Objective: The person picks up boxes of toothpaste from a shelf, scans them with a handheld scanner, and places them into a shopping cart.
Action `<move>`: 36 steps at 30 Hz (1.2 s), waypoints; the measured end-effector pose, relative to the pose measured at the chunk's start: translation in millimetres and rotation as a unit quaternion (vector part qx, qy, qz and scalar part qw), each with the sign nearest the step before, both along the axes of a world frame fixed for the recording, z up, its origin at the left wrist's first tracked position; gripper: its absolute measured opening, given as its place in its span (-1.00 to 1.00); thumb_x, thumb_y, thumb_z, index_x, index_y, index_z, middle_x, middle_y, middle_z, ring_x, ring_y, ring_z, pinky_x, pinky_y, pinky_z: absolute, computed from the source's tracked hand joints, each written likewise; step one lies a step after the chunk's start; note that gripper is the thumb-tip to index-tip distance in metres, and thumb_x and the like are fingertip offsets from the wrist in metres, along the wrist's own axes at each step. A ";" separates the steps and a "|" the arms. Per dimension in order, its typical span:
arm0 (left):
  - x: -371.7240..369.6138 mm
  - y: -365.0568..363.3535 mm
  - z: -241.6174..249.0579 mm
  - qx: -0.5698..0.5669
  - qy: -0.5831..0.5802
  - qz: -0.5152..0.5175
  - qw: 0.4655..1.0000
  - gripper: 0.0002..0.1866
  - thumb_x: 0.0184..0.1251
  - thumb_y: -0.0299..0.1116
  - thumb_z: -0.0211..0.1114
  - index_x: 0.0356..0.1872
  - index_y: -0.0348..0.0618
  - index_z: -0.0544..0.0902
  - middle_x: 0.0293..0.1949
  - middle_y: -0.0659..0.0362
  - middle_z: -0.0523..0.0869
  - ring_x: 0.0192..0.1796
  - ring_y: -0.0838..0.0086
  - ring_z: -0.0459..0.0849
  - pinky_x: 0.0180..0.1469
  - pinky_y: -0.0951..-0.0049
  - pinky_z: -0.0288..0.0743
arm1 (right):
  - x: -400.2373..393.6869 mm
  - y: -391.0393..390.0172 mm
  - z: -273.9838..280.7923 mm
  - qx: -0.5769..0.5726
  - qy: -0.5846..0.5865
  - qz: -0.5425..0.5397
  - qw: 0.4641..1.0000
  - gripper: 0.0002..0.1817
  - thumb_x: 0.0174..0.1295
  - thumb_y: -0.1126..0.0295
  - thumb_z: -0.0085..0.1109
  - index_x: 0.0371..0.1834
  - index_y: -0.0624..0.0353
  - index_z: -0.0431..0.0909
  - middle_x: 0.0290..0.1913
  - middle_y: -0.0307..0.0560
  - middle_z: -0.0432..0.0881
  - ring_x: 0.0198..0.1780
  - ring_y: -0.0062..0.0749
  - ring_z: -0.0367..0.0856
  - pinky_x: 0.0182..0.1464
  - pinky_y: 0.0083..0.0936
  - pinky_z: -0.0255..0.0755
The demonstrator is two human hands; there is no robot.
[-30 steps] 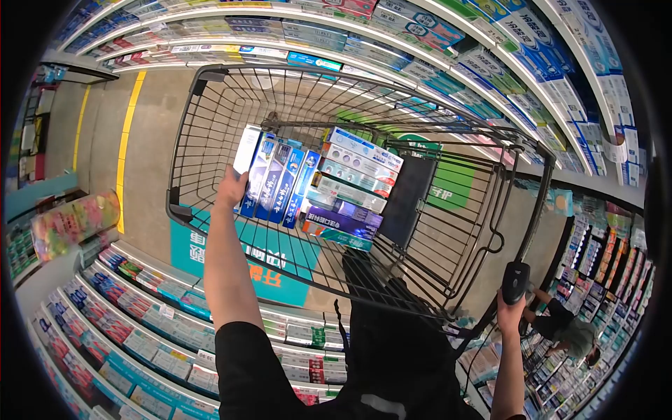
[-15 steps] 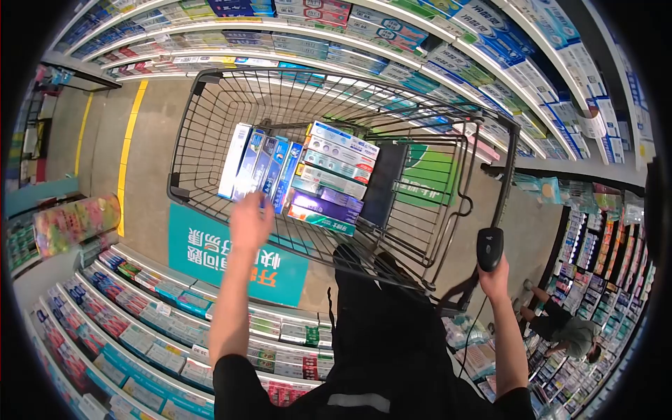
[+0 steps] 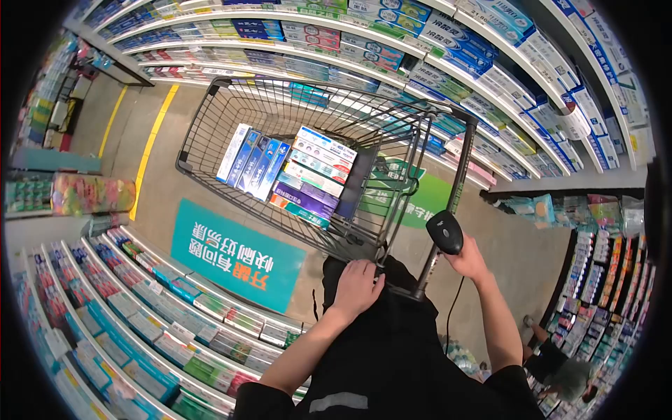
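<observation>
Wrapped round the handle of a black barcode scanner, my right hand is beside the cart's push bar. My left hand is at the near corner of the cart, in front of my dark clothing, its fingers slightly spread and nothing visible in them. The wire shopping cart holds two groups of toothpaste-like boxes: blue and white ones on the left, and a stack of white, green and purple ones beside them. A cable hangs from the scanner.
Shelves of boxed goods curve along the far side, and more shelves line the near left. A teal floor sign lies beside the cart. Another person is at the lower right, near a product rack.
My left hand has moved from the blue boxes inside the cart to its near corner. The scanner and my right hand have shifted left in view, and the cart's position in view has changed.
</observation>
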State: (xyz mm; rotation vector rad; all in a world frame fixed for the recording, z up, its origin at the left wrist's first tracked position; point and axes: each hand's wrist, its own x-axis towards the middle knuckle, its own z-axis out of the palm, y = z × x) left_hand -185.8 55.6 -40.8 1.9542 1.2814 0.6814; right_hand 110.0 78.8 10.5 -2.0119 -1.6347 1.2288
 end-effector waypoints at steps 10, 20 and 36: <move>125.4 -26.5 48.9 0.087 0.123 0.128 0.980 -0.61 0.14 -0.33 0.39 -0.05 -0.26 0.52 -0.01 -0.04 0.55 0.06 0.05 0.52 0.16 0.10 0.38 | 73.8 55.3 -47.3 0.082 0.184 0.013 0.979 -0.44 -0.06 0.56 0.19 0.15 0.19 0.48 -0.20 0.13 0.67 -0.15 -0.06 0.68 -0.03 -0.32 0.51; 186.6 -47.8 42.3 -0.164 0.139 0.219 0.952 -0.27 0.30 -0.05 0.27 0.26 -0.45 0.26 -0.15 -0.35 0.64 -0.11 -0.20 0.66 -0.04 -0.04 0.54 | 74.5 69.5 -25.8 0.092 0.086 0.164 0.978 -0.62 -0.14 0.43 0.23 -0.15 0.25 0.55 -0.29 0.29 0.64 -0.16 0.24 0.62 -0.12 -0.10 0.50; 190.8 -77.1 118.8 -0.240 0.442 0.136 0.854 -0.13 0.18 0.03 0.37 0.39 -0.30 0.24 -0.01 -0.25 0.63 -0.12 -0.17 0.69 -0.08 0.00 0.59 | 46.3 60.2 -8.4 0.074 0.149 0.230 0.959 -0.55 -0.03 0.45 0.20 0.03 0.15 0.51 -0.22 0.25 0.66 -0.06 0.23 0.62 -0.06 0.01 0.50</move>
